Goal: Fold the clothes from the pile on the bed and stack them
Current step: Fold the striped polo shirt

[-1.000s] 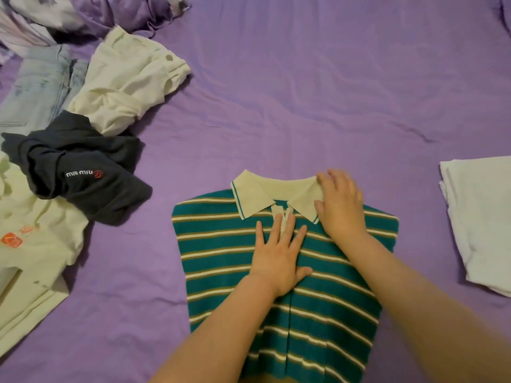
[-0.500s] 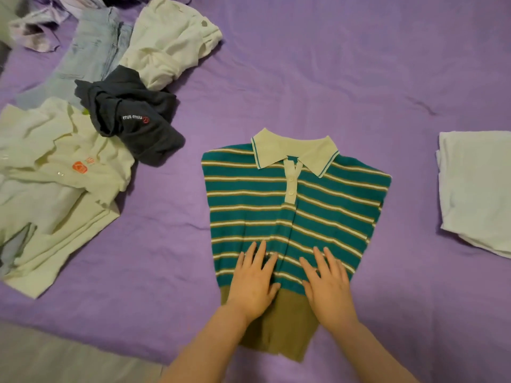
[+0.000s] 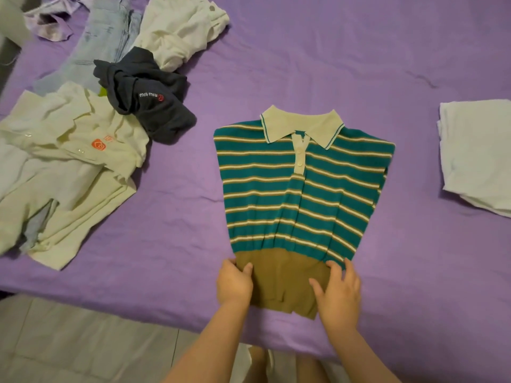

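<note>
The teal striped polo shirt [image 3: 301, 189] lies flat on the purple bed [image 3: 359, 64], cream collar at the far end, sides folded in — its brown hem band nearest the gripping hands. Far left of the grip sprawls the unfolded pile [image 3: 91, 120]: cream shirts, a dark top, pale jeans. Right of the grip, well apart, sits a folded white garment [image 3: 478, 156].

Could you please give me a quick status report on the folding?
Left hand and right hand both gripping brown hem of striped polo. Polo flat, sides tucked, bottom fold pending. Nothing in the way.
</note>
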Motion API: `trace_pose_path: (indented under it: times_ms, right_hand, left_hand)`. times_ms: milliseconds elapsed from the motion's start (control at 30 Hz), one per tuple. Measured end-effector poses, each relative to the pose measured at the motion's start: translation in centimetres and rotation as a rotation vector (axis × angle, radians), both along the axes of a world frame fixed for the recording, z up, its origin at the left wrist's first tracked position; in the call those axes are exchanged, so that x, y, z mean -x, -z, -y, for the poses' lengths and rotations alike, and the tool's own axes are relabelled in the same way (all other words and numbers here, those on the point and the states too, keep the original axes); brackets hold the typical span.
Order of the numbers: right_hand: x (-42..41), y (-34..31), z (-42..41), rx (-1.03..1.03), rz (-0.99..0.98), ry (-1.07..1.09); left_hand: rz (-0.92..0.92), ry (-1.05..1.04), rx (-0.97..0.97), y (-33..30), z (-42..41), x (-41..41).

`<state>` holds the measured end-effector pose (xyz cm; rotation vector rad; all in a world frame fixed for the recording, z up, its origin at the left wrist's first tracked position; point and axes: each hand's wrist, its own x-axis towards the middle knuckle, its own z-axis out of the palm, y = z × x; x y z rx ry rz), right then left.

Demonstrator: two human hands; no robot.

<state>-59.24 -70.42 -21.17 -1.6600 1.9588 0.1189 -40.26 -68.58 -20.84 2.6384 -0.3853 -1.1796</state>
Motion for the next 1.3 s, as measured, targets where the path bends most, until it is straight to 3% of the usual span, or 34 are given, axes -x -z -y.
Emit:
trace_pose_path:
  times_ms: [100, 167, 267, 500, 633, 733, 800, 967, 1167, 1300]
  right_hand:
    - [-1.1, 0.6, -1.9, 0.099, 0.069, 0.260]
    - [-1.5, 0.8, -2.7, 0.045, 0.146, 0.343]
    - [-1.2, 0.6, -3.3, -0.042, 0.212, 0.239]
    - [2.2, 0.3, -3.7, -0.060, -0.001, 0.084]
    - [0.3, 0.0, -4.1, 0.122, -0.010, -0.141]
    - [-1.4, 0.7, -4.4, 0.086, 0.051, -0.383]
    - [-1.9, 1.5, -4.8, 0.063, 0.035, -0.429]
    - [-1.4, 2.7, -4.2, 0.112, 0.044, -0.457]
    - [0.0, 2.3, -3.1, -0.081, 0.124, -0.491]
    - [0.5, 1.8, -3.9, -0.137, 0.121, -0.531]
  left_hand:
    - [-0.011, 0.111, 0.017, 0.8, -1.6, -0.7]
    - [-0.040, 0.165, 0.102, 0.9, -2.5, -1.1]
    - [-0.093, 0.201, 0.156, 0.5, -3.8, -1.8]
    - [0.046, 0.313, 0.176, 0.5, -5.0, -5.0]
    - [0.274, 0.694, 0.304, 0.3, -5.3, -3.5]
    - [0.203, 1.112, 0.325, 0.7, -5.0, -1.3]
    - [0.221, 1.268, 0.296, 1.3, -4.8, 0.2]
    - [0.230, 1.325, 0.267, 2.8, -3.7, 0.6]
    - [-0.018, 1.276, 0.246, 2.4, -3.0, -1.0]
    - [-0.075, 1.310, 0.178, 2.2, -3.9, -2.0]
